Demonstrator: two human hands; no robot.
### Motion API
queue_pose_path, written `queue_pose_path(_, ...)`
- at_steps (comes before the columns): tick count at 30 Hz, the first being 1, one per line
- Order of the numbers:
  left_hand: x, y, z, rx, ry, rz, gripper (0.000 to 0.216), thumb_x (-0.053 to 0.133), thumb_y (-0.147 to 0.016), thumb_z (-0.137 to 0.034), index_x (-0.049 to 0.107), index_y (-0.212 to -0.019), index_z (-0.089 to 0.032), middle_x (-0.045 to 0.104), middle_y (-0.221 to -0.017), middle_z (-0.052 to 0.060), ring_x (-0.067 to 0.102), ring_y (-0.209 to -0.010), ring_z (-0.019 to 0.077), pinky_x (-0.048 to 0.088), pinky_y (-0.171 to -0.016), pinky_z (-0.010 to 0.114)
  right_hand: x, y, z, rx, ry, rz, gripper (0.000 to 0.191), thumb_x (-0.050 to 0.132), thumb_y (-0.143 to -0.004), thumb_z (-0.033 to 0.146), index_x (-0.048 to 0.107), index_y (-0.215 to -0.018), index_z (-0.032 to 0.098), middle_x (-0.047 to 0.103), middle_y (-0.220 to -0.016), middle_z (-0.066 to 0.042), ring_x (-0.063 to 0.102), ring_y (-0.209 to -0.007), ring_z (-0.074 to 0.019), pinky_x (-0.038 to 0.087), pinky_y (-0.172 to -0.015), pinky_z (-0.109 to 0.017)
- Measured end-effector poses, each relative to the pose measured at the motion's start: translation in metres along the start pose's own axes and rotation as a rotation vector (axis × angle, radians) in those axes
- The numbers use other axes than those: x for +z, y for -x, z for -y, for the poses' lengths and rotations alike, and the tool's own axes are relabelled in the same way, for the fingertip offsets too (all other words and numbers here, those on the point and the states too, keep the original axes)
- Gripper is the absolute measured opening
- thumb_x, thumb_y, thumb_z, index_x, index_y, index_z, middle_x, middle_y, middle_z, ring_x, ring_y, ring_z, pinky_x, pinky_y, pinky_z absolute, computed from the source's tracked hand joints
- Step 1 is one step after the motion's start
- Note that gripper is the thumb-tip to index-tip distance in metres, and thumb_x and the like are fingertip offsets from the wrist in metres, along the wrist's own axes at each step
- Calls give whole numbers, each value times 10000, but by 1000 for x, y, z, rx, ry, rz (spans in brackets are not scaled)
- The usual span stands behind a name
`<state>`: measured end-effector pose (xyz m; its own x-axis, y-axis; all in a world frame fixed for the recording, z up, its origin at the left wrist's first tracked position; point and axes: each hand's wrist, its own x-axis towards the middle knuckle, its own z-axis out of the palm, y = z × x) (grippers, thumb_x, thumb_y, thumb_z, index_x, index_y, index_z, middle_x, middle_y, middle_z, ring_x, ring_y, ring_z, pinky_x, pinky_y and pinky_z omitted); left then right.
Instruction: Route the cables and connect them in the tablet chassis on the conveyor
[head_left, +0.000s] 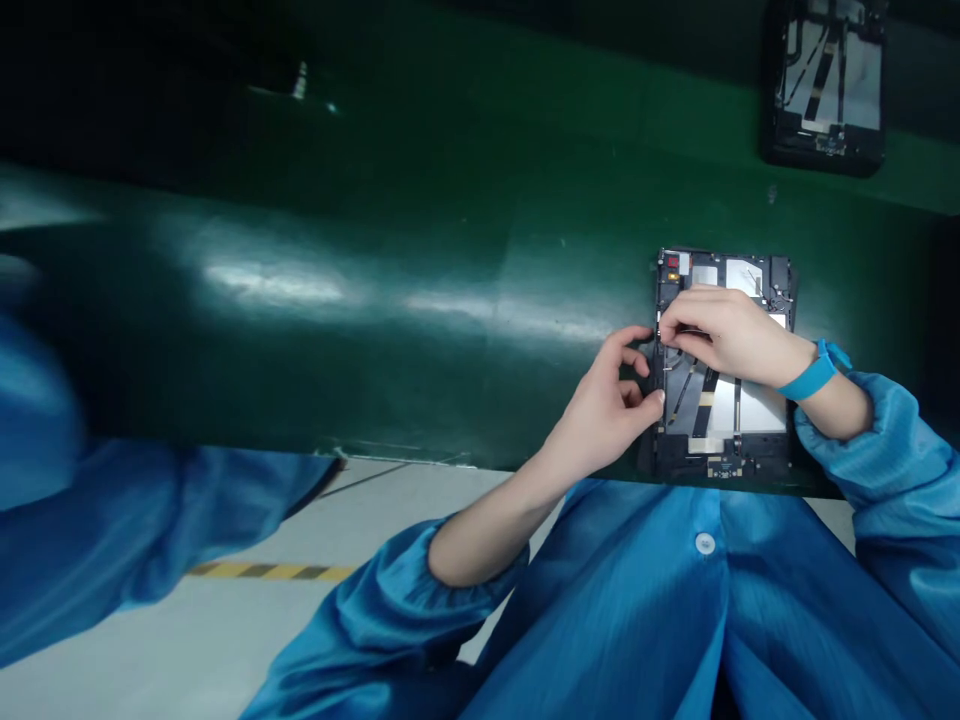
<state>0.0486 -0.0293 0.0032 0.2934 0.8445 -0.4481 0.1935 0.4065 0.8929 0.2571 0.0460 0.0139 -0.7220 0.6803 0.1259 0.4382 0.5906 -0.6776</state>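
An opened tablet (761, 405) lies on the green table, its inside facing up, with pale panels and dark ribbon cables showing. Over its left part is my right hand (739, 330), fingers and thumb pinched together near the left edge. Whatever is between those fingertips is too small or hidden to make out. A blue wrist strap (810, 378) circles my right wrist. My left hand (604, 405) rests at the tablet's left side, thumb and index finger apart and touching or almost touching its edge, the other fingers curled.
Farther back on the right sits another opened tablet (830, 145), seemingly on a thick dark stack. Beyond the green table (450, 390), at far left, a person's blue sleeve (135, 530) shows. The pale floor (187, 640) carries a yellow-and-black stripe (270, 571).
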Motion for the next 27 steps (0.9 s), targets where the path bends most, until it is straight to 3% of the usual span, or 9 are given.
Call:
queue_pose_path(8,1,-8,-6,-16,85,-149,535,750,-692,-198,536,-1181,-230,553,-849,-61,553,-666,95,466,-563,200,8,-5,-5,-11,-83,-34,169,530,-949,72,638,-921,200,676,-918,-42,589,-876,-191,447,-827,-332)
queue_pose_path(16,-8,-17,-3,120,67,-74,427,760,-753,-194,546,-1121,-230,541,-828,-64,513,-625,71,429,-544,189,11,-10,-7,12,-107,-32,181,501,-931,65,628,-905,190,638,-897,-30,553,-848,-174,392,-783,-309)
queue_pose_path(23,-9,-18,-2,91,80,-53,423,756,-756,-208,511,-1101,-235,541,-830,-74,468,-575,59,404,-515,196,10,-11,-5,17,-133,-39,165,514,-925,69,627,-909,189,645,-904,-32,549,-838,-174,403,-795,-311)
queue_pose_path(27,-8,-24,-7,37,91,-57,410,743,-699,-194,493,-1022,-229,527,-749,-102,443,-532,54,378,-510,196,8,-12,-7,57,-70,-112,156,547,-917,77,640,-917,202,670,-902,-29,562,-869,-199,426,-860,-347)
